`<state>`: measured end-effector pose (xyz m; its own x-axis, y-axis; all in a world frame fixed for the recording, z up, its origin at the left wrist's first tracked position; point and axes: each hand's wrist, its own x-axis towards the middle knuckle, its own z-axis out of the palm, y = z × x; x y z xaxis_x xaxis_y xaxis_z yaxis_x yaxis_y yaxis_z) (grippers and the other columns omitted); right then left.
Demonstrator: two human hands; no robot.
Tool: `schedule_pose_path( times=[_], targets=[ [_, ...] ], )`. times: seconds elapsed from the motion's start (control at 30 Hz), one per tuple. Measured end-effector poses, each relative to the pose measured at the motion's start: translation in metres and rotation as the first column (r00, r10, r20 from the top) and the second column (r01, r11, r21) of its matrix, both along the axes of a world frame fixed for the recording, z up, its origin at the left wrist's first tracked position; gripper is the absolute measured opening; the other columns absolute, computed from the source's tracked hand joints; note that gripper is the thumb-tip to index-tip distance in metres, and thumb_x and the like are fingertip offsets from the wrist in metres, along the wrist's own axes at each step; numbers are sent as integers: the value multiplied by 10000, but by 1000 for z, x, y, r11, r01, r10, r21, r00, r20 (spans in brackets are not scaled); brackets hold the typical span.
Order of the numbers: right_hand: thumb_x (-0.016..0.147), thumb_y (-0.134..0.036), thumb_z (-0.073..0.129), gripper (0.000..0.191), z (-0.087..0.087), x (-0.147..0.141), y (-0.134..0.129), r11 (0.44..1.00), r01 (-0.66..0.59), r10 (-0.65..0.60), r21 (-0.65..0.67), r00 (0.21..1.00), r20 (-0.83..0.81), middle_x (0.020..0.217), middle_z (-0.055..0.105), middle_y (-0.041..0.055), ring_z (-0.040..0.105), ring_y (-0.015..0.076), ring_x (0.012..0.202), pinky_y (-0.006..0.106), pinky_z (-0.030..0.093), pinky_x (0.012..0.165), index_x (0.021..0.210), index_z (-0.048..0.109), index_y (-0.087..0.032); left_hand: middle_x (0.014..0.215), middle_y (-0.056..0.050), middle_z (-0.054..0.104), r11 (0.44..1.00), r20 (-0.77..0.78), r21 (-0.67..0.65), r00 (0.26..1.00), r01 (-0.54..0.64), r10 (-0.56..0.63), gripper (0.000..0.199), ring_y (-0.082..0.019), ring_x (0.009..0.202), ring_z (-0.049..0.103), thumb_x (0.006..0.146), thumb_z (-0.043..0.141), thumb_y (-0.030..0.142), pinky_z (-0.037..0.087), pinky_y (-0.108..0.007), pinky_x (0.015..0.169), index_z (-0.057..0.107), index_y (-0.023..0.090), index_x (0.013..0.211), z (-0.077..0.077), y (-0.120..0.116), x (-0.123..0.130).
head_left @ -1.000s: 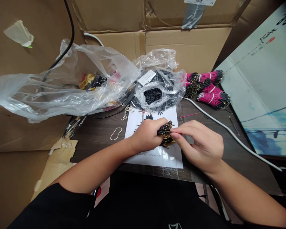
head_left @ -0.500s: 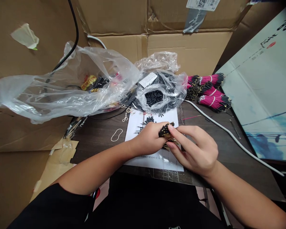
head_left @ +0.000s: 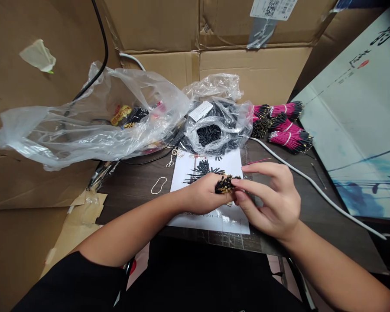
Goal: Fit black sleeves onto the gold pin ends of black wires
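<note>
Hovering above paper [head_left: 239,219] marked "E001-01", left fingers [head_left: 218,199] clench the bundle [head_left: 225,185] right fingers [head_left: 254,187] pinch.

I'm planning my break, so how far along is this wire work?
Looks done: the pink bundles at the right, held by white bands. In hand: the left hand grips a black-tipped bundle, the right hand fingers its tips. Apparently left: black pieces in the open bag; the total is unclear.
</note>
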<state>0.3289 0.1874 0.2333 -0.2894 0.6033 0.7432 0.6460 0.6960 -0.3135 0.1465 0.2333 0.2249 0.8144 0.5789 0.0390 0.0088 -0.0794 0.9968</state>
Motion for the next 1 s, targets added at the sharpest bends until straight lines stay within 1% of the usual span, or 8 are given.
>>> schedule_pose_path(
  times=[0.13, 0.27, 0.4, 0.5, 0.63, 0.8, 0.9, 1.0],
  targets=[
    [716, -146, 702, 333, 1, -1, 1, 999, -18, 19, 26, 1000, -14, 1126, 587, 68, 573, 203, 1011, 406, 498, 869, 1031, 654, -240, 756, -7, 568, 999, 11, -19, 999, 39, -38, 245, -94, 749, 522, 868, 611, 342, 430, -199, 694, 572, 122, 769, 2, 0, 0],
    [708, -132, 710, 318, 2, -1, 1, 998, -33, 33, 50, 999, -10, 1127, 586, 78, 570, 200, 1009, 399, 493, 865, 1011, 662, -215, 750, -12, 564, 992, 8, -88, 996, 90, -89, 285, -98, 737, 515, 857, 619, 382, 443, -215, 703, 553, 124, 755, 8, -1, 0],
    [706, -123, 707, 325, 1, -1, 2, 998, -51, 52, 31, 998, -30, 1132, 583, 87, 567, 206, 1013, 399, 497, 854, 1016, 659, -208, 684, -4, 541, 989, -24, -120, 996, 82, -85, 340, -101, 717, 510, 843, 632, 410, 448, -217, 686, 524, 132, 680, 9, -2, -1],
    [698, -134, 717, 378, 0, -1, 1, 998, -51, 52, 25, 998, -36, 1138, 584, 96, 570, 215, 1019, 405, 504, 852, 1061, 640, -204, 665, 17, 522, 996, -7, -84, 999, 35, -35, 298, -81, 671, 483, 856, 621, 384, 436, -206, 673, 547, 128, 722, 8, -2, -1],
    [682, -155, 744, 421, -1, 0, 2, 999, -19, 20, 31, 999, -36, 1132, 594, 107, 581, 225, 1018, 415, 507, 862, 1081, 615, -193, 608, 41, 466, 993, -40, -49, 994, -105, 103, 295, -56, 573, 430, 904, 549, 374, 409, -188, 591, 528, 133, 735, 9, -4, -1],
    [681, -156, 760, 311, -2, 4, 9, 995, 94, -95, -35, 994, -46, 1024, 634, 85, 595, 206, 948, 396, 483, 832, 962, 630, -186, 739, -1, 562, 976, -71, 51, 974, -212, 215, 331, -57, 585, 486, 936, 471, 426, 434, -186, 566, 547, 134, 801, 13, -4, -1],
    [741, -123, 702, 152, -3, 3, 13, 987, 36, -49, -157, 996, -77, 887, 644, 44, 590, 159, 843, 356, 474, 773, 860, 630, -185, 734, -10, 575, 947, -103, 205, 956, -249, 274, 313, -83, 635, 528, 935, 470, 412, 446, -199, 586, 571, 138, 825, 11, -1, -3],
    [781, -92, 649, 103, -4, -1, 14, 969, -38, -1, -244, 988, -155, 815, 644, 22, 585, 136, 795, 332, 476, 742, 823, 616, -181, 708, 3, 567, 901, -125, 355, 943, -249, 309, 247, -88, 631, 517, 925, 489, 349, 432, -212, 601, 587, 140, 834, 6, 3, -5]
  ],
)
